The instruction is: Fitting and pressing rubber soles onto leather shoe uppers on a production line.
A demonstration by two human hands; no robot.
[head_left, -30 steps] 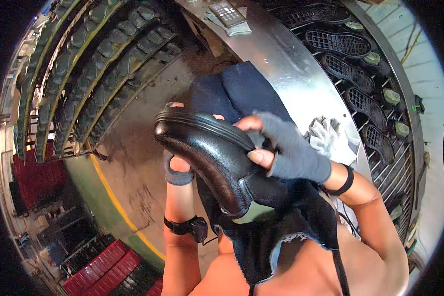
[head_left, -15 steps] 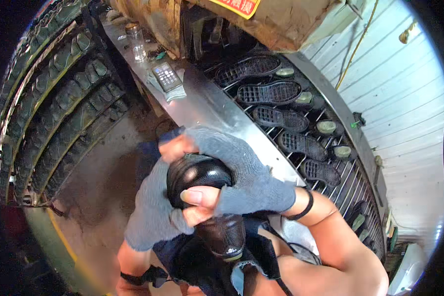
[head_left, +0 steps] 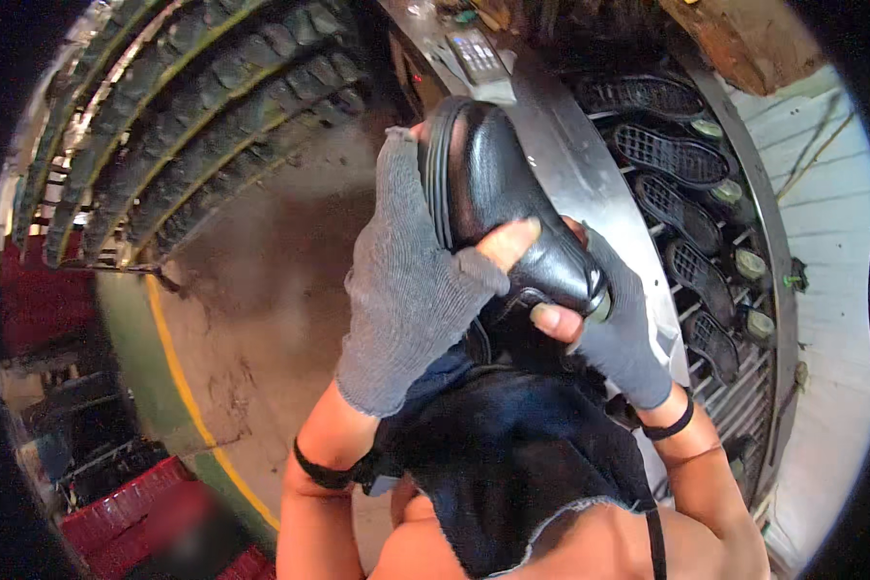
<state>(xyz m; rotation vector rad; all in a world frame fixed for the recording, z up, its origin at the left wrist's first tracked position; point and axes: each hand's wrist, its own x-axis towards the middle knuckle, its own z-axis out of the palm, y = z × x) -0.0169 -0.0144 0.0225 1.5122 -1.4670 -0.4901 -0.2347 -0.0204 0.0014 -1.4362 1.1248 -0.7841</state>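
Observation:
Between my two hands is a glossy black leather shoe (head_left: 512, 179), its rounded toe pointing up and away and its ankle end toward me. My left hand (head_left: 406, 261), in a grey fingerless knit glove, wraps the sole edge from the left, thumb lying over the upper. At the ankle end my right hand (head_left: 619, 309), gloved the same way, grips the shoe with its thumb near the opening. A pale greenish piece shows at that opening. Most fingers of both hands are hidden behind the shoe.
To the right, several black soles (head_left: 672, 155) lie on a metal bar conveyor (head_left: 744, 406), with pale green pieces beside them. A metal ledge (head_left: 580, 159) runs alongside, bearing a phone (head_left: 476, 56). Shelves of dark shoes (head_left: 213, 106) stand at left. Red crates (head_left: 126, 503) sit lower left.
The shoe has turned from toe toward me to toe pointing away, its side and sole edge now showing. My right hand has shifted to the ankle end. The view has swung left.

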